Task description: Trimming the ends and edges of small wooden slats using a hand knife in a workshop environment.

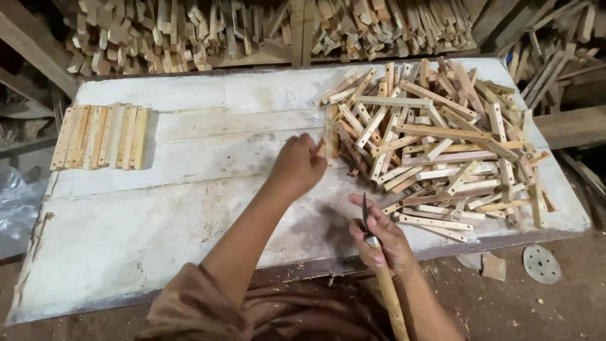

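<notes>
My left hand (298, 164) reaches across a worn white board (189, 189) to the left edge of a loose heap of short wooden slats (435, 142); its fingers close on the end of one slat. My right hand (385, 237) rests near the board's front edge, below the heap. It grips a tool with a pale wooden handle (391, 297) and a thin dark metal blade pointing up. A neat row of slats with drilled holes (101, 136) lies side by side at the board's far left.
Large piles of cut wood pieces (189, 31) fill the space behind the board. More slats lean at the far right (549, 57). On the dirt floor by the front right corner lie a round grey perforated disc (541, 263) and wood scraps.
</notes>
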